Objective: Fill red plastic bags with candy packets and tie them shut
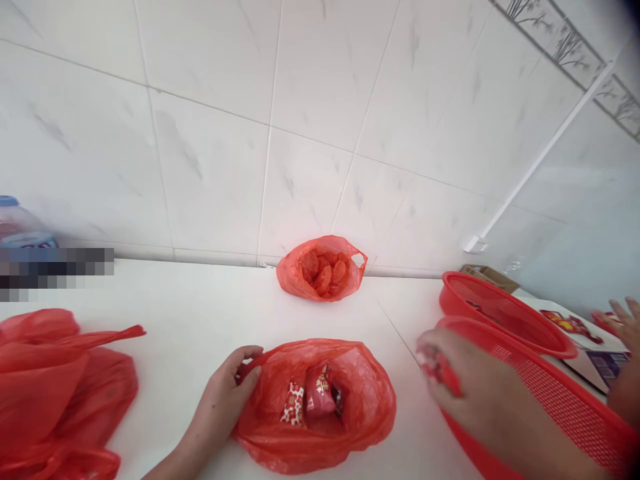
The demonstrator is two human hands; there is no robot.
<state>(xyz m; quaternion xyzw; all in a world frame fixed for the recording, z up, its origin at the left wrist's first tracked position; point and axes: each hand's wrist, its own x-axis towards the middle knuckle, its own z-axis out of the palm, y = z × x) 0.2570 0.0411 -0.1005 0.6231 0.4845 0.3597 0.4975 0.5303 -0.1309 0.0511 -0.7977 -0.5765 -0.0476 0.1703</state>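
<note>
An open red plastic bag (367, 407) lies on the white table, holding a red-flowered white packet (294, 403), a dark pink packet (320, 393) and a darker one beside it. My left hand (220, 400) grips the bag's left rim between thumb and fingers. My right hand (465, 380), blurred by motion, is closed on small red and white packets (440, 368) between the bag and a red mesh basket (565, 393). The forearm hides part of that basket.
Another red bag (325, 270) with red-wrapped items stands by the tiled wall. Red bags (60, 393) are heaped at left, near a bottle (23, 227). A second red basket (500, 310) is behind the first. Another person's hand (623, 327) shows at far right.
</note>
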